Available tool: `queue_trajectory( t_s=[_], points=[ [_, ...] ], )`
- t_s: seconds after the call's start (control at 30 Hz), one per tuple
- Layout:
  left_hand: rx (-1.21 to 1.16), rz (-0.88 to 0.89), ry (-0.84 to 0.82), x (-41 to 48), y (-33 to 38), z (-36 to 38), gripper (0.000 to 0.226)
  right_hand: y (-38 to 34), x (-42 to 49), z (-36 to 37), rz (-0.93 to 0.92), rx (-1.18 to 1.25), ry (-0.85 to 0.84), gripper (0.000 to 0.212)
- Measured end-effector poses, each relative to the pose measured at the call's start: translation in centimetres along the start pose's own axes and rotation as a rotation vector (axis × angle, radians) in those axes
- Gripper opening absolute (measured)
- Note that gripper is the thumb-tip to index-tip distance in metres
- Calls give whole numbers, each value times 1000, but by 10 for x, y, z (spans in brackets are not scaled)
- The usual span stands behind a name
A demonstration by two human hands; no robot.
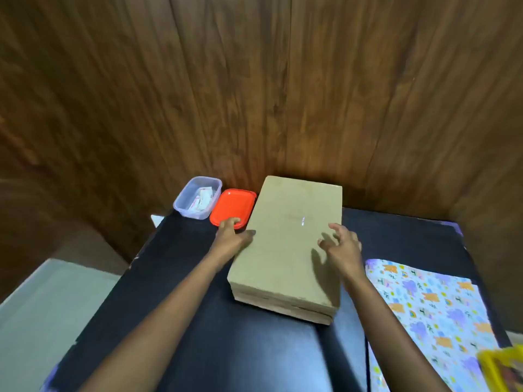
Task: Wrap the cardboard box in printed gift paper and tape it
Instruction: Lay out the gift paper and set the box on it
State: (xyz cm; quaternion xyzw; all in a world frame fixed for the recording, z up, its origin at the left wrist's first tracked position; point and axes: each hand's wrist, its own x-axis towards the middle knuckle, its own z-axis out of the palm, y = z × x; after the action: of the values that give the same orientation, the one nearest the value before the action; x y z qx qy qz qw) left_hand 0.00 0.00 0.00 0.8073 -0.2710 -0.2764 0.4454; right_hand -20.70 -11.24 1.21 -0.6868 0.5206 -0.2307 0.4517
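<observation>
Both bare forearms are reaching up from the bottom edge across the dark table (215, 335). Furthest left of the left hand, a clear plastic tub (197, 197) is sitting with small paper pieces inside it, and just beside the tub an orange lid (232, 208) is lying flat. That left hand (230, 236) is resting at the cardboard box's left edge, thumb on the box top, fingertips (233, 222) overlapping the lid's near rim; whether they are touching the lid is unclear, and the hand is gripping nothing. Between the two hands the cardboard box (285, 250) is lying flat, its far end near the wooden wall (254, 94). Its right side is under the right hand (343, 247), which is hovering with fingers spread wide, holding nothing. Right of that hand, printed gift paper (430, 312) is lying spread out, apart from the box. A yellow object (503, 369) is overlapping its near right corner.
</observation>
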Motion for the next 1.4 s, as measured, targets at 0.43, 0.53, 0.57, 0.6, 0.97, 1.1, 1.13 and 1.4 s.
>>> queue_trajectory(
  t_s=[0.43,0.53,0.57,0.6,0.97,1.1,1.13,1.4],
  points=[
    [-311,-8,-325,4,-20,21,24,20,1,5,215,358,-159,24],
    [-278,61,-323,-22,-17,6,23,16,-24,3,160,386,-185,12],
    [-274,71,-321,-33,-16,-3,23,12,-36,4,147,385,-201,13],
    [-272,72,-320,-44,-16,-12,23,9,-46,5,136,386,-210,12],
    [-85,-64,-145,-130,-99,-186,26,-41,-150,143,80,452,-455,23],
    [-64,-141,-70,-122,-139,-224,32,-58,-162,203,10,424,-464,45],
    [-68,-150,-56,-119,-146,-229,29,-60,-163,214,5,408,-451,56],
    [41,-105,-27,-95,-156,-249,9,-66,-170,252,71,441,-354,77]
  ],
)
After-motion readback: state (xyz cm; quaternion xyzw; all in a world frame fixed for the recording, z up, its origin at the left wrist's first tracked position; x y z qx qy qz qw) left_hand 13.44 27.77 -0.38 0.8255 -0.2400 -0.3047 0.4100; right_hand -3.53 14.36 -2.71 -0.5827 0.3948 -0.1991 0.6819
